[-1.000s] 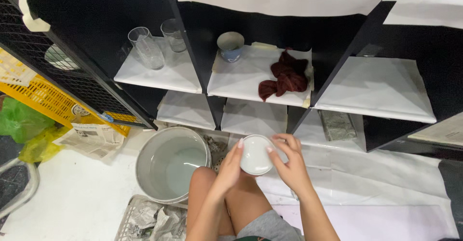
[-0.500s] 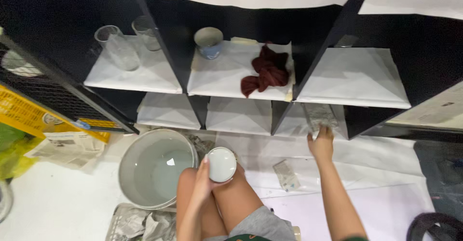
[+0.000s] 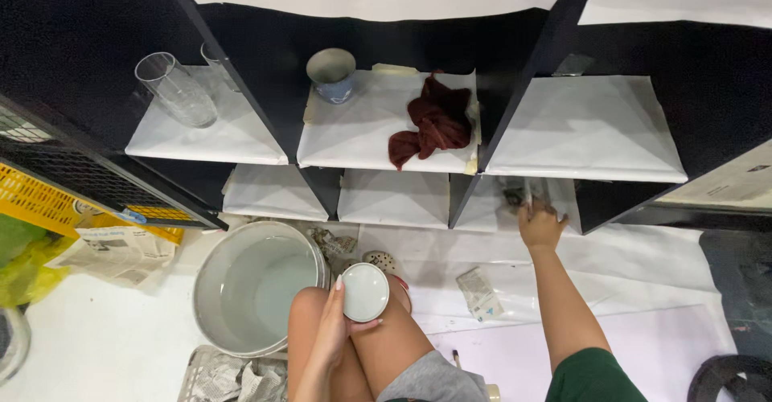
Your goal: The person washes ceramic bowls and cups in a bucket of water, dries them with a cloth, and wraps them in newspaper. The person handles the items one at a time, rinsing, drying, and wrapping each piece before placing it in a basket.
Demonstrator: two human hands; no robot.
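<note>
The left hand is curled around a small round white lid, with the fingers wrapped on its edge. It holds the lid over the knees, just beside the big grey bucket. The right hand is stretched out to the bottom shelf, to the right of the bucket. Its fingers are bent and touch a thin stick-like thing there. I cannot tell if the hand is gripping it or only touching it.

There is one bucket. There are two clear glasses on the shelf above the bucket. There is one blue cup and one dark red cloth, both on the shelf up and to the right of the bucket. One scrap of paper lies on the floor to the right of the bucket.

A moment ago both hands held the lid together. Then the right hand let go and went to the bottom shelf. Now it is there, and the left hand has kept the lid by itself, in almost the same spot beside the bucket.
</note>
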